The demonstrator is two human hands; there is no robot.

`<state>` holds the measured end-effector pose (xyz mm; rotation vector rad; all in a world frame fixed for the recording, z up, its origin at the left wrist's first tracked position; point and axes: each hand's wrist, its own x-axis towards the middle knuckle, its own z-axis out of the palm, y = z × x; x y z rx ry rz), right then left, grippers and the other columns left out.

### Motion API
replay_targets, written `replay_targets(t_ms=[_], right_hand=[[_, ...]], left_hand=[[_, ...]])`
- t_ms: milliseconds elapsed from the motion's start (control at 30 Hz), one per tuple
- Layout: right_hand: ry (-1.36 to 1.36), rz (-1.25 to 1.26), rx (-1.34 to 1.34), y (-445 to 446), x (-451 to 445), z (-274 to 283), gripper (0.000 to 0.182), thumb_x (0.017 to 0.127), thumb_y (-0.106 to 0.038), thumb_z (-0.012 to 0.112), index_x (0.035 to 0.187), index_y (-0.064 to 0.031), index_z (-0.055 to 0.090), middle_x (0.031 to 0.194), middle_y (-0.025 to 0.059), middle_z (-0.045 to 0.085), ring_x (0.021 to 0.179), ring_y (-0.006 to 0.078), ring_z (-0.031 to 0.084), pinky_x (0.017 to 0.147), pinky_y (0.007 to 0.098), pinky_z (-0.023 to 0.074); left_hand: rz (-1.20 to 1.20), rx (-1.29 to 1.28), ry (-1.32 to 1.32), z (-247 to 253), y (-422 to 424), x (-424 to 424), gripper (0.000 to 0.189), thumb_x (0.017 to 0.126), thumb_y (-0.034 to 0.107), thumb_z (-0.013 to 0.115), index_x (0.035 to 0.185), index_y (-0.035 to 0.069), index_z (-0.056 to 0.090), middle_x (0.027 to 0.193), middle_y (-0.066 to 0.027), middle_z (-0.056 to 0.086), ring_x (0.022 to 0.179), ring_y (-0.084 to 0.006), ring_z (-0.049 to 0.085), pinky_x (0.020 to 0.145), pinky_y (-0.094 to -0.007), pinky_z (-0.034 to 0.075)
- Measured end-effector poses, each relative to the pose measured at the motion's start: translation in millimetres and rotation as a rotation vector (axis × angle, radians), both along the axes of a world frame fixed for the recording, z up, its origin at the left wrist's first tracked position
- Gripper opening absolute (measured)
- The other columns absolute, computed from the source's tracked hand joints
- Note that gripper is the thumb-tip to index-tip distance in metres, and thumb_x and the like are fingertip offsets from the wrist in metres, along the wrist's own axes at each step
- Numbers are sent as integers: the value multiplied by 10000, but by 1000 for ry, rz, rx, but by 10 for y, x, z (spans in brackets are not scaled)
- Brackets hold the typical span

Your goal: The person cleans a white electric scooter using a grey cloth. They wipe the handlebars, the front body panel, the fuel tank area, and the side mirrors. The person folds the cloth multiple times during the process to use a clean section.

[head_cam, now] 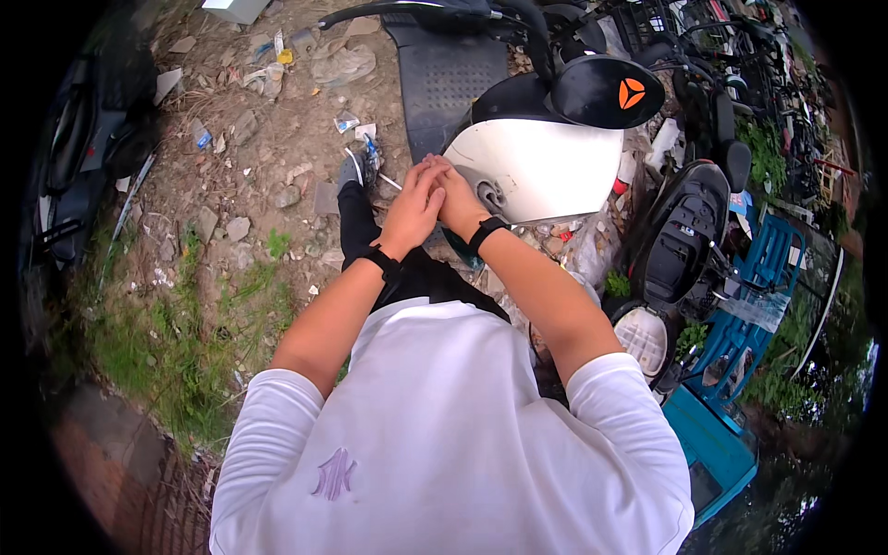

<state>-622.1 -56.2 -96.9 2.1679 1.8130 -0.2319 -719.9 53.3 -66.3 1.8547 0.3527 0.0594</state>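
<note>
My left hand (414, 211) and my right hand (458, 198) meet in front of my body, their fingertips overlapping. Their palms are turned from view, so anything between them is hidden. Just beyond and to the right is an electric scooter, with a white body panel (548, 166) and a black oval pad (603, 94) bearing an orange emblem. A rolled grey cloth (491, 194) lies against the white panel, right beside my right hand. The scooter's dark, studded footboard (451, 76) extends away beyond my fingers. Each wrist wears a black band.
Littered dirt with stones (238, 228) and plastic scraps (343, 64) spreads to the left, with grass (187, 347) nearer. A dark vehicle (83, 146) stands far left. On the right are a stripped scooter body (683, 229), a blue plastic frame (756, 291) and a teal container (721, 465).
</note>
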Motion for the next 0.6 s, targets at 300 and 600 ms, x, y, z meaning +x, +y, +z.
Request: replay_targets(t_ms=[300,600], right_hand=[[-106,-168,259,-1038,267,1478,594,870,-196,643,1461,-156,593,1601,-8,472,1535,249,358,1262,484,240],[4,-655,721,-1167,640,1472,704,793,-225,756,1462,-103,576,1577,68,502,1505,345,390,1215,511,314]], left_hand=[[83,271,-290,611,28,863,458,968,191,622,1362,-32,548,1414,-250,513,1295,-459,511,1094,-487,428],[-156,324,208,724,-430,1845,1289,760,864,638,1581,-70,300,1667,-366,104,1542,-535,106,1217,-642,130]])
